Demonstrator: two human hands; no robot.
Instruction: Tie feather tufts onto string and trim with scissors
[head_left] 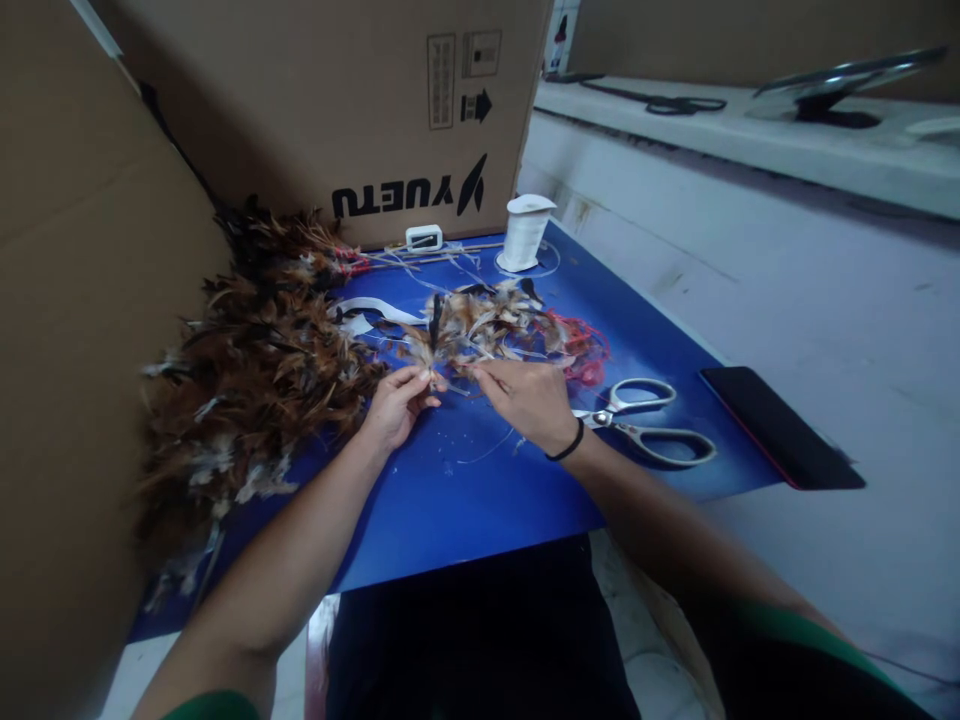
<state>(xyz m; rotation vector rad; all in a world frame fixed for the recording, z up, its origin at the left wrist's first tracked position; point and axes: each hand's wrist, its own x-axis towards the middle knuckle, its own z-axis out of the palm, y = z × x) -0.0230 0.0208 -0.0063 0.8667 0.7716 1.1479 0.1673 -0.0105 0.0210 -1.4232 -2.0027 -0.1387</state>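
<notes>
"What's hardest to make out?"

"The right hand: its back is towards us and hides most of the curled fingers, so I cannot tell whether its grip has closed on anything. The scissors are partly lost too, their blades running behind the right wrist, by the black band"

"And the big feather pile?"

"Brown and pale, along the left side of the table, its lower end blurred and dim. Both forearms are cut off by the frame"

"So where is the piece being worked?"

"The tuft of feathers is in the left hand, whose grip pinches its base between thumb and finger. The plumes rise above the thumb, and the lowest part is covered by the fingers"

"How near is the right grip?"

"Just beside the tuft, on its right. Past both hands lie loose feathers, which overlap the tuft in this view, so its far edge is unclear. Red strands lie at their right end"
</notes>
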